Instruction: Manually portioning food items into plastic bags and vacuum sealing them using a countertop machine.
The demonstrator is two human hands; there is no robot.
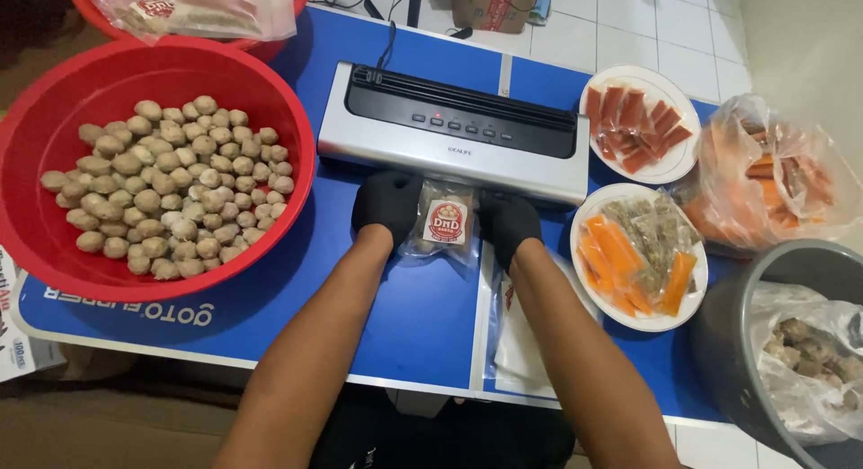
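Blue table (404, 316) bears sealer (454, 127), basin (297, 145), plates (661, 172)

Pouch mouth (447, 188) hidden under sealer (454, 132)

Both hands gloved: left hand (387, 204) & right hand (510, 222) each in a plain black knit glove, snug, no markings, cuff ending at the wrist just behind the fingers. Past the cuffs, forearms bare, no sleeves, no watch or bands. Dark clothing shows at bottom edge, w/ small white mark.
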